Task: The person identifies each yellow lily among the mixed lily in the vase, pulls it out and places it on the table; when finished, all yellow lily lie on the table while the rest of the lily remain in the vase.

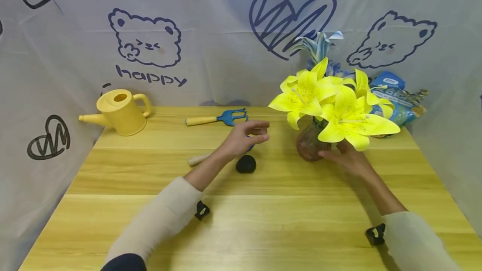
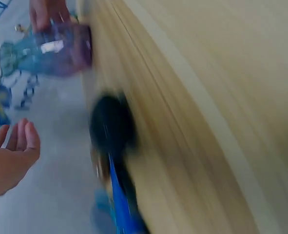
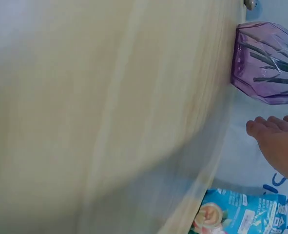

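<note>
While yellow lilies (image 1: 340,101) spread above, the purplish vase (image 1: 309,143) holds green stems (image 3: 269,79)

Room along your near edge of the table (image 1: 282,233), vase (image 1: 308,144) and lilies (image 1: 340,103) blocking you toward the far right corner

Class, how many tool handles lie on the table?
2: one handle on the blue fork, far back; one paler handle nearer, partly behind the left forearm. More may be hidden.
</note>
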Tool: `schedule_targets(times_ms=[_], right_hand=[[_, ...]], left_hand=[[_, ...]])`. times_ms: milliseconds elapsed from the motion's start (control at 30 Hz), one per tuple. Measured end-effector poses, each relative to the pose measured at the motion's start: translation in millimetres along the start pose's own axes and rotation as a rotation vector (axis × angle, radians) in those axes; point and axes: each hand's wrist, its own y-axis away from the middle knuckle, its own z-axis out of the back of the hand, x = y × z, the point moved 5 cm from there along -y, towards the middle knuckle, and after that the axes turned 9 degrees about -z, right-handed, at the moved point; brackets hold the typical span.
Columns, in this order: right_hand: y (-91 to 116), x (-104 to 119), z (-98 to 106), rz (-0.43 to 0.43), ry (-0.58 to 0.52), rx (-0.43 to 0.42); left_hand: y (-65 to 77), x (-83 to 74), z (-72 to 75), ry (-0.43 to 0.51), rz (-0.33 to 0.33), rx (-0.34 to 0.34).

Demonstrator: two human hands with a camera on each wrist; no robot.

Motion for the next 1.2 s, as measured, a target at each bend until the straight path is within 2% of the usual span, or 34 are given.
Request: schedule_targets(times_ms=[67,133,233,267,300,367,467,567,733,833,1000,1100,1133,1200], right_hand=[[-4,-3,-2,-0.034,-0.003,0.024],[-7,-2,-4,-0.031,-0.006,0.026],[-9,5,-5,0.001,-0.011,0.03],[-8,11,-6,0.023,-0.013,0.029],[-9,12,-6,0.041,-0.009,0.028],[-10,14,-8,0.069,0.002,0.024],[-13,12,-9,0.097,0.023,0.018],[-15,10,-9,0.111,0.018,0.024],[-15,11,-9,0.154,-0.001,0.042],[-16,11,-8,0.178,-0.019,0.066],[-16,10,-10,0.182,-0.032,0.107],[-16,14,-8,0.204,-0.059,0.064],[-16,16,-6,0.224,-0.08,0.049],[-16,20,-5,0.258,-0.105,0.035]], left_hand=[[-10.9,-1.8,-17.4,0.107,0.02,-0.033],[-21.7,3.4,-31.8,0.207,0.04,-0.09],[-37.5,12.8,-49.3,0.3,0.046,-0.222],[-40.9,11.1,-54.0,0.328,0.043,-0.268],[-44.8,12.0,-58.8,0.351,0.033,-0.312],[-48.1,1.5,-66.7,0.371,-0.003,-0.376],[-50.3,-19.1,-76.8,0.383,-0.106,-0.402],[-52.0,-33.5,-83.1,0.329,-0.232,-0.415],[-52.4,-43.3,-83.7,0.249,-0.365,-0.54],[-50.8,-47.2,-83.0,0.18,-0.41,-0.571],[-44.0,-54.7,-78.7,-0.025,-0.435,-0.577],[-40.1,-58.5,-74.4,-0.022,-0.462,-0.589],[-39.5,-60.0,-73.0,0.016,-0.479,-0.586],[-38.1,-64.0,-70.9,0.028,-0.508,-0.589]])
